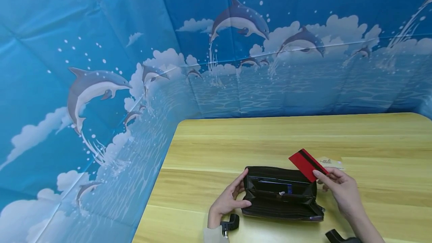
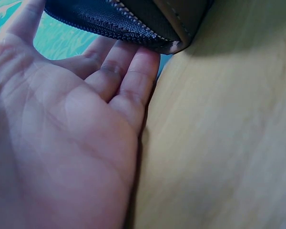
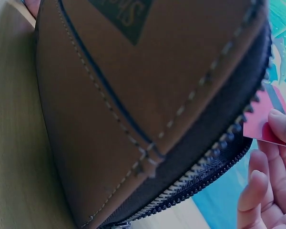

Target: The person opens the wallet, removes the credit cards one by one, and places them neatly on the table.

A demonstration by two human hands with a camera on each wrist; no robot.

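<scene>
A dark zip-around wallet [image 1: 280,209] lies unzipped on the table, its inner pockets facing up. My left hand [image 1: 229,200] grips its left end, thumb on the near edge and fingers along the far side. In the left wrist view, the fingers meet the toothed zipper edge [image 2: 109,36]. Between thumb and fingers, my right hand [image 1: 342,190] pinches a red card [image 1: 302,166] with a black stripe, held over the wallet's far right corner. The right wrist view shows the wallet's brown stitched outside [image 3: 133,86] and the card at the right.
A pale yellowish card [image 1: 332,162] lies on the wooden table [image 1: 209,141] behind my right hand. Black wrist mounts [image 1: 233,222] sit at both wrists. A blue curtain [image 1: 216,96] printed with dolphins hangs along the table's left and far sides.
</scene>
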